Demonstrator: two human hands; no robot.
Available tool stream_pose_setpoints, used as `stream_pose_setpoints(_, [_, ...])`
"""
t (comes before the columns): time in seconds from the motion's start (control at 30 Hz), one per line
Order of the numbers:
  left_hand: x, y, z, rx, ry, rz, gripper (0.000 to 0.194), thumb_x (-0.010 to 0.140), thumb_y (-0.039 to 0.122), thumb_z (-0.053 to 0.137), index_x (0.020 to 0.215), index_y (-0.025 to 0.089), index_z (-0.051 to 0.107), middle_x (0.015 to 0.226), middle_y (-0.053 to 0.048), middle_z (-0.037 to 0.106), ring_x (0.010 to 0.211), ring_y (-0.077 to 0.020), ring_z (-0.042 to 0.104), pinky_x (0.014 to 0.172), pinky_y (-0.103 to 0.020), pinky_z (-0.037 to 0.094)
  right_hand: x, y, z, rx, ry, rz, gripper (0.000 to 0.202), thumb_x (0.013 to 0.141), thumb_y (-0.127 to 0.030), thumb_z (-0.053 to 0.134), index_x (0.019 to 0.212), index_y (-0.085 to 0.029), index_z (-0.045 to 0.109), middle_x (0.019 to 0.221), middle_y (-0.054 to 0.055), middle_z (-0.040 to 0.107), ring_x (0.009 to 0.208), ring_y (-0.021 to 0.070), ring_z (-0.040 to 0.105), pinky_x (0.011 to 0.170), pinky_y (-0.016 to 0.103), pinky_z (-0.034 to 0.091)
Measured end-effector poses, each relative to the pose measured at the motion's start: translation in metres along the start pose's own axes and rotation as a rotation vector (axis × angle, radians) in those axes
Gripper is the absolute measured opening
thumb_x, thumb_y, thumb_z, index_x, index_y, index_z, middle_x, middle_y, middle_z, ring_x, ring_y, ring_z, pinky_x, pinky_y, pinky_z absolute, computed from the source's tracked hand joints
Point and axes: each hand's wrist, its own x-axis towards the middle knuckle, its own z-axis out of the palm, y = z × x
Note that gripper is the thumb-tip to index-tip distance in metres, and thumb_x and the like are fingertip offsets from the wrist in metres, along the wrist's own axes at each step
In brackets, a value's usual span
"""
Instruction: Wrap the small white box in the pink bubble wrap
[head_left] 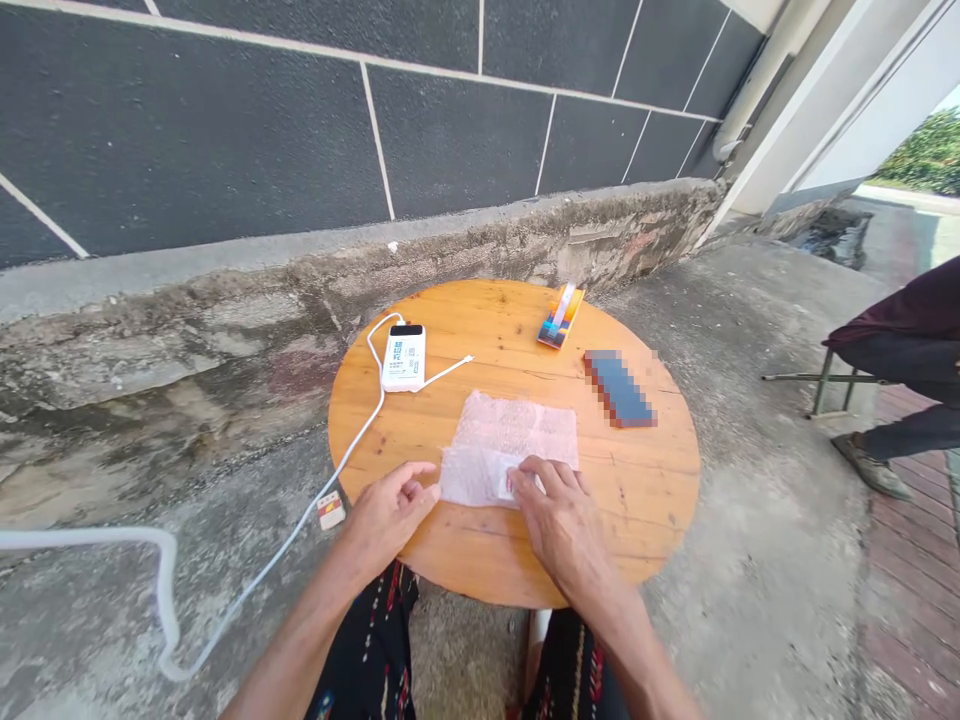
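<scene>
A sheet of pinkish clear bubble wrap (517, 428) lies on the round wooden table (465, 545), its near edge folded over. My right hand (562, 510) is at the near right part of the wrap, fingers curled over a small white box-like item (507, 484) with a bit of red on it. Most of that item is hidden by my fingers, and I cannot tell whether the wrap covers it. Beside the left edge of the wrap is my left hand (394, 508), thumb and index finger apart, with nothing between them.
A white boxy device (405, 360) with a white cable (360, 440) sits at the table's left. An orange-and-blue box (561, 318) and a pixelated dark, red-edged object (621, 390) lie to the right. A small box (330, 510) is on the ground. A seated person (907, 370) is at right.
</scene>
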Motion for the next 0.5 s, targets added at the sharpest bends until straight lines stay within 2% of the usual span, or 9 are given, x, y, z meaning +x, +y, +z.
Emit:
stream_pose_setpoints(0.1, [0.005,0.017,-0.001,-0.03,-0.144,-0.078,0.044,0.081,0.049,0.05,0.111,0.018,0.06,0.06,0.003,0.06,0.046,-0.0131,0.056,0.045,-0.021,0.042,0.0,-0.001,0.001,-0.009,0.006,0.004,0.022,0.091,-0.011,0.048,0.106,-0.02,0.061,0.112,0.007,0.061,0.094,0.0214,0.05,0.077,0.034,0.035])
stream_pose_setpoints(0.2, [0.013,0.03,0.0,-0.008,-0.199,-0.093,0.034,0.08,0.047,0.049,0.082,0.016,0.063,0.051,0.002,0.058,0.041,-0.0121,0.054,0.043,-0.02,0.04,0.001,-0.002,-0.001,-0.025,0.011,-0.001,0.021,0.091,-0.011,0.049,0.105,-0.02,0.062,0.11,0.006,0.061,0.093,0.0209,0.05,0.077,0.034,0.035])
stream_pose_setpoints(0.3, [0.016,0.03,0.005,0.022,-0.176,-0.08,0.033,0.079,0.044,0.05,0.061,0.017,0.056,0.047,0.001,0.058,0.04,-0.0121,0.054,0.042,-0.019,0.038,0.002,-0.003,-0.005,-0.034,-0.011,-0.007,0.021,0.091,-0.011,0.049,0.105,-0.021,0.061,0.109,0.007,0.061,0.093,0.0211,0.05,0.078,0.035,0.035])
stream_pose_setpoints(0.5, [0.015,0.023,0.019,-0.057,-0.09,-0.102,0.028,0.076,0.037,0.052,0.057,0.017,0.054,0.048,-0.001,0.061,0.042,-0.0131,0.058,0.043,-0.02,0.041,0.004,0.0,-0.009,-0.06,-0.057,-0.055,0.032,0.087,-0.007,0.052,0.113,-0.024,0.06,0.11,0.008,0.059,0.094,0.0229,0.049,0.077,0.035,0.036])
